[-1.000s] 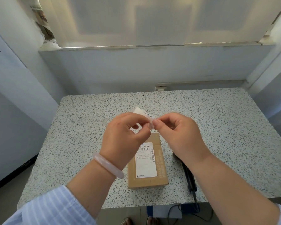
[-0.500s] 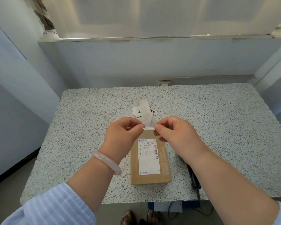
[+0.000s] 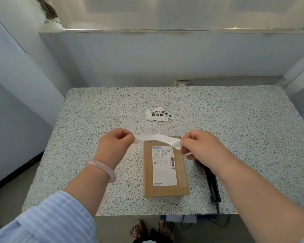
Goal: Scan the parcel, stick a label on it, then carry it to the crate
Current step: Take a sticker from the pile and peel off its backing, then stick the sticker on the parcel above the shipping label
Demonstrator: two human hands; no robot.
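Note:
A brown cardboard parcel (image 3: 165, 165) lies flat on the speckled table (image 3: 95, 120), a white shipping label with barcodes on its top. Just above its far end, a white label strip (image 3: 158, 139) is stretched sideways between my hands. My left hand (image 3: 115, 144) pinches the strip's left end and my right hand (image 3: 202, 146) pinches its right end, where a thin curl of paper hangs under the fingers. A black handheld scanner (image 3: 211, 183) lies on the table to the right of the parcel, partly hidden by my right forearm.
A small pile of printed white labels (image 3: 159, 114) sits on the table beyond the parcel. A grey wall rises behind the table and a panel stands at its left. A cable and my feet show on the floor below the near edge.
My hands have drawn apart, so the label that stood folded upright between my fingertips is now spread out sideways over the parcel's far end. The parcel has stayed put.

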